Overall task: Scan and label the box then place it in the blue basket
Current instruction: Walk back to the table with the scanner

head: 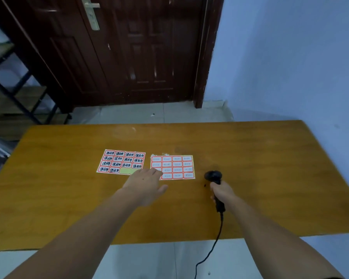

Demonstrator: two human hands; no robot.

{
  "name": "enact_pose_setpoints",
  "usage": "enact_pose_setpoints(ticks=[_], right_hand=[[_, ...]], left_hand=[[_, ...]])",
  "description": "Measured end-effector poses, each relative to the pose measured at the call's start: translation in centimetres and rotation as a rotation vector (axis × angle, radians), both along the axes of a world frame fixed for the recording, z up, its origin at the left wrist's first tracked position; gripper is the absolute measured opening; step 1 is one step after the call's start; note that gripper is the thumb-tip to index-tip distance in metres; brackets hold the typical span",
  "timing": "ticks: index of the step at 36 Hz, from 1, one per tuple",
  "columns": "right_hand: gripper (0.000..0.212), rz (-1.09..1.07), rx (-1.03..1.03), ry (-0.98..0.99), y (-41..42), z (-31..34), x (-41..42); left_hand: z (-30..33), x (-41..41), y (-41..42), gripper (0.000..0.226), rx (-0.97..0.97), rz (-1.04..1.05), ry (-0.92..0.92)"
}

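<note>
Right hand (223, 193) fisted around black scanner (215, 183) handle, head pointing away over the table (250, 158), cable (212, 250) trailing off the near edge. Left hand (147, 182) open, palm down, holding nothing, fingertips at the gap between two label sheets: written sheet (121, 162) left, faint-print sheet (172, 167) right. Box and basket not in view.

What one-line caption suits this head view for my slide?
Right hand grips black corded scanner; left hand reaches over two red-bordered label sheets on orange wooden table.
</note>
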State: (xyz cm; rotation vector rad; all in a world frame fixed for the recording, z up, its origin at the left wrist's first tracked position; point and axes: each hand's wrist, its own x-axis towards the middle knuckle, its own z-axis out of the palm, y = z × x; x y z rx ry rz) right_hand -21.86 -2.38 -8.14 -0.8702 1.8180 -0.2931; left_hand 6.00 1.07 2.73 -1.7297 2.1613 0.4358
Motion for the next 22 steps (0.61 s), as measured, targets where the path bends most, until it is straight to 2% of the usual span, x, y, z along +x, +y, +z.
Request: enact_pose_setpoints(ticks=[17, 19, 22], right_hand=[[0.005, -0.088, 0.066, -0.056, 1.5, -1.6, -0.5], [0.011, -0.056, 0.076, -0.029, 1.6, -1.6, -0.6], [0.034, 0.029, 0.026, 0.071, 1.4, -0.8, -1.0]], left_hand=[[-1.7, 0.7, 2.0, 0.066, 0.036, 0.032, -0.01], [-1.2, 1.1, 2.5, 0.066, 0.03, 0.045, -0.001], [-0.2, 1.6, 3.0, 0.065, 0.001, 0.075, 0.018]])
